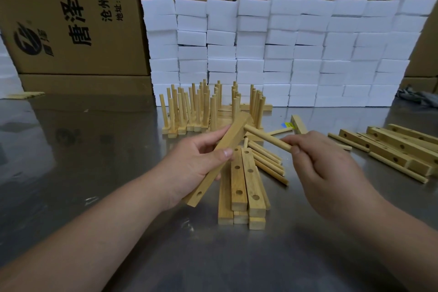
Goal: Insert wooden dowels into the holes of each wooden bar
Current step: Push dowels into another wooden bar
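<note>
Bars of pale wood are lying nearest you: a stack of drilled bars [241, 193] is sitting on the steel table [94, 149] between your forearms, long sides touching, holes facing up.

Just above that stack, your left hand [196, 161] is gripping a wooden bar [231, 143]. Your fingers are curling round its middle and your thumb is pressing along its top. The bar is tilting, near end low with one hole showing and far end raised toward the middle of the table.

Your right hand [327, 173] is pinching a dowel [267, 138] by its near end between thumb and curled fingertips. The dowel is pointing left, and its far tip is meeting the raised end of the held bar. I cannot tell whether it is sitting in a hole.

Loose dowels [269, 162] are fanning out on the table beside the stack, under the held one. Off to your right, a pile of bars and dowels [391, 147] is lying well apart from your hands.

Beyond your hands, finished bars [189, 111] are standing together with their dowels upright. Behind them a wall of white foam blocks [284, 54] is rising, and printed cardboard cartons [71, 19] are standing at the back.
</note>
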Motion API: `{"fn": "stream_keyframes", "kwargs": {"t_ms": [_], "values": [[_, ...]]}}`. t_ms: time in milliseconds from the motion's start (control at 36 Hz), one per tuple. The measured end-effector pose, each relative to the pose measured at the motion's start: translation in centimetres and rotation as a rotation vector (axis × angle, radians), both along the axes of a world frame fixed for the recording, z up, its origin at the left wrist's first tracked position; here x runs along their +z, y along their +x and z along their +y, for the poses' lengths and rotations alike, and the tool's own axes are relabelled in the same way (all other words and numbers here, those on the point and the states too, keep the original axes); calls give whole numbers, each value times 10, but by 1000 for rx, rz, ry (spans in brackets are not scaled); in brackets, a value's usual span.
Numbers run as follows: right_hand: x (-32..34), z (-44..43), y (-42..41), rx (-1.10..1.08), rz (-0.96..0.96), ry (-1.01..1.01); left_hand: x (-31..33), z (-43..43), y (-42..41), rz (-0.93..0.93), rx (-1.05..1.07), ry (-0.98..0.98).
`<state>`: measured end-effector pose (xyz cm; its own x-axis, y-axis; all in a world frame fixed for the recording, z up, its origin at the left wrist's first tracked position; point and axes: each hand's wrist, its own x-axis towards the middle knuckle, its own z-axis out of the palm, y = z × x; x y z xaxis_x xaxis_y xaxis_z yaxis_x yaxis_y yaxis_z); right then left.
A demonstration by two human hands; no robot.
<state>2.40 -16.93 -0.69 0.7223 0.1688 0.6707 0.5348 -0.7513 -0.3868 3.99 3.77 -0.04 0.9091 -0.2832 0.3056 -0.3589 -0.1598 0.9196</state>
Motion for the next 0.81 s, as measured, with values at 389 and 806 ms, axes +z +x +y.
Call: {"fn": "stream_keyframes", "kwargs": {"t_ms": [389, 806], "values": [[5, 0, -7, 3, 61, -45, 2, -2, -2, -10, -5, 70], [6, 3, -10, -70, 53, -155, 1, -3, 0, -9, 12, 135]]}}
